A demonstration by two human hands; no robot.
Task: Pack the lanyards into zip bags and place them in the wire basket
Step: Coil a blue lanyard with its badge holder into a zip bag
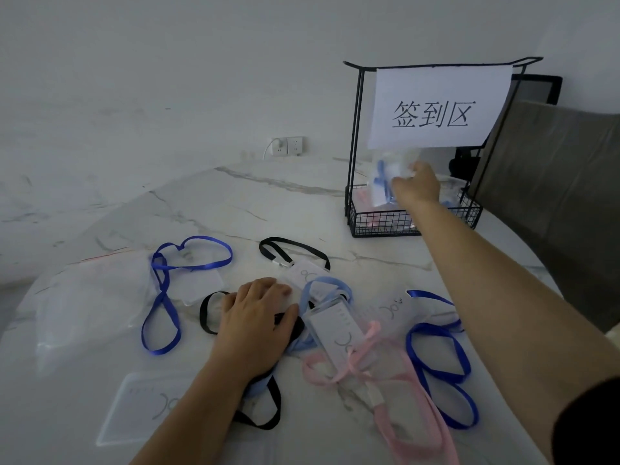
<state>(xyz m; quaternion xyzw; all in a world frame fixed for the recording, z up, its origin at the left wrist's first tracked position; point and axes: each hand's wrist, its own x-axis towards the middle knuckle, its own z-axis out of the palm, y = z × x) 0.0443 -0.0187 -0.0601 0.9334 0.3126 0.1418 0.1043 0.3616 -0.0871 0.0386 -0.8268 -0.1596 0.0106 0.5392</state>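
Note:
My right hand (417,186) reaches far across the table into the black wire basket (379,223), shut on a clear zip bag (385,177) with a blue lanyard inside. Other filled bags lie in the basket's bottom. My left hand (258,313) rests flat on a black lanyard (209,313) near the table's middle. Around it lie a dark blue lanyard (164,293), a second black lanyard (292,250) with a card holder, a light blue lanyard (327,286), a pink lanyard (385,397) and another dark blue lanyard (436,357). Empty zip bags (87,297) lie at the left.
A white paper sign (436,109) hangs on the basket's tall frame. A grey chair (553,182) stands behind the table at the right. A loose card holder (141,407) lies near the front edge. A wall socket (288,146) is behind the marble table (235,203).

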